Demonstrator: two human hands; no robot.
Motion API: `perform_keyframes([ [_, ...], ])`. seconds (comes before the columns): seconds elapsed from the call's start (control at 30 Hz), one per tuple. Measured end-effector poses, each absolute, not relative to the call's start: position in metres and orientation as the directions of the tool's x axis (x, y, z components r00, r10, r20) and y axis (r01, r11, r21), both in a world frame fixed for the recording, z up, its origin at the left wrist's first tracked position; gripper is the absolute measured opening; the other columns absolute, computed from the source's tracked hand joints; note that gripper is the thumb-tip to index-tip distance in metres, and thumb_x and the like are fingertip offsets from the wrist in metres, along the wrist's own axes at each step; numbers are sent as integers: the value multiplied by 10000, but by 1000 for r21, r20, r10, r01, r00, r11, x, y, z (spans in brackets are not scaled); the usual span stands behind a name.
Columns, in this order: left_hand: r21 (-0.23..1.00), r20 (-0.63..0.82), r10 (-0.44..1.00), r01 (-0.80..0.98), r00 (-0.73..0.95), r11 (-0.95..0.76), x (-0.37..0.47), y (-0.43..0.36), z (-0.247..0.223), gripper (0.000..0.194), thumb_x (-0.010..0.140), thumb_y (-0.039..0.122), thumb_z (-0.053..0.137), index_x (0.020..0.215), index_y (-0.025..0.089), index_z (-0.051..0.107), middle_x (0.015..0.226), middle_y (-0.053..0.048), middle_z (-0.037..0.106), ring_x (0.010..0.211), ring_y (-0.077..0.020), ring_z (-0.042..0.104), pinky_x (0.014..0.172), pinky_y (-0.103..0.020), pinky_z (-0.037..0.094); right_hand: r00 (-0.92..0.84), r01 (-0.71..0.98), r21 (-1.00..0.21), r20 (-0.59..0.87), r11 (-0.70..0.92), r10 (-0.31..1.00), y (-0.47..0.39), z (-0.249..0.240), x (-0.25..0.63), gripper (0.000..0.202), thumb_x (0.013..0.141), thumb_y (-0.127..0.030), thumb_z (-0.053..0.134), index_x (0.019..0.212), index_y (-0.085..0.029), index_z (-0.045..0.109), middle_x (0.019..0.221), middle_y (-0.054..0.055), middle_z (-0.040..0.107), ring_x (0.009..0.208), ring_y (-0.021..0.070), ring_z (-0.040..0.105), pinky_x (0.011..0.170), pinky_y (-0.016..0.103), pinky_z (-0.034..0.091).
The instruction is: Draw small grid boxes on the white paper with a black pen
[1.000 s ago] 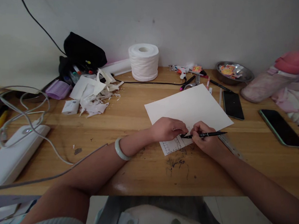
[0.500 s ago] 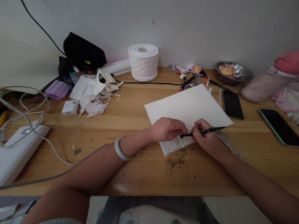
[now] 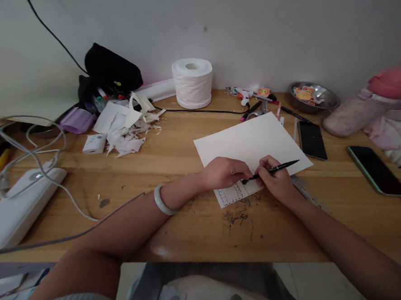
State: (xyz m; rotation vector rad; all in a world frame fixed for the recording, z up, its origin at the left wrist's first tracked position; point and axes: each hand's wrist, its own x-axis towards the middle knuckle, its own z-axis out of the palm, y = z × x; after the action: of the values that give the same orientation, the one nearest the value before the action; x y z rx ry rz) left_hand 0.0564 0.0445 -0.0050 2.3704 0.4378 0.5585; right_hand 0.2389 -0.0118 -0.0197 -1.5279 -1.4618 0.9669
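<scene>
1. Place: the white sheet (image 3: 250, 140) lies askew on the worktop (image 3: 192, 234), right of the front edge's middle, its lowest corner pointing towards that edge.
2. Right hand (image 3: 273, 180): thumb and fingers pinch the black pen (image 3: 285, 165) mid-barrel, its slim end slanting up towards the worktop's right edge. If this is fine linework, as it seems, a grip nearer the working end should steady it.
3. Left hand (image 3: 224, 172): it lies over the sheet, fingers bent; whether they grip the pen's lower end, I cannot tell. Light, flat pressure there would best stop the paper sliding.
4. Loops (image 3: 239, 191): these and the ruled lines fill the sheet's near corner. Even spacing calls for short strokes, and the left palm should lift clear of wet ink.
5. Dark marks (image 3: 237, 218) stain the worktop just below the sheet, towards the front edge; strokes are best stopped short of the paper's edge.
</scene>
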Motion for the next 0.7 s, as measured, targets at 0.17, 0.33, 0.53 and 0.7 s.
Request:
perform_keyframes([
  [0.17, 664, 291, 431, 144, 855, -734, 56, 44, -6, 224, 802, 83, 435, 904, 188, 605, 927, 15, 635, 839, -76, 580, 713, -151, 409, 99, 385, -923, 18, -22, 995, -9, -13, 237, 82, 737, -209, 439, 683, -222, 379, 438, -74, 455, 385, 94, 436, 374, 208, 355],
  [0.33, 631, 354, 434, 131, 828, -765, 56, 44, -6, 173, 813, 142, 463, 856, 185, 626, 1015, -11, 573, 827, -73, 563, 688, -148, 401, 7, 392, -916, -85, -81, 996, 17, 7, 241, 206, 772, -346, 451, 635, -204, 392, 415, -60, 456, 351, 84, 415, 365, 212, 320],
  [0.53, 559, 335, 449, 209, 829, -803, 58, 44, -6, 189, 814, 154, 465, 843, 206, 644, 838, -1, 607, 795, -86, 564, 656, -162, 399, -274, 526, -850, -191, -19, 943, 52, 11, 231, 284, 761, -417, 458, 604, -193, 380, 433, -79, 353, 386, 67, 329, 402, 210, 258],
  [0.7, 609, 295, 483, 227, 824, -760, 58, 44, -7, 191, 778, 121, 491, 841, 218, 644, 842, 38, 654, 785, -81, 590, 678, -160, 417, -410, 603, -784, -148, 146, 900, 59, 2, 220, 230, 739, -320, 447, 570, -183, 376, 521, -58, 366, 516, 86, 357, 515, 226, 291],
])
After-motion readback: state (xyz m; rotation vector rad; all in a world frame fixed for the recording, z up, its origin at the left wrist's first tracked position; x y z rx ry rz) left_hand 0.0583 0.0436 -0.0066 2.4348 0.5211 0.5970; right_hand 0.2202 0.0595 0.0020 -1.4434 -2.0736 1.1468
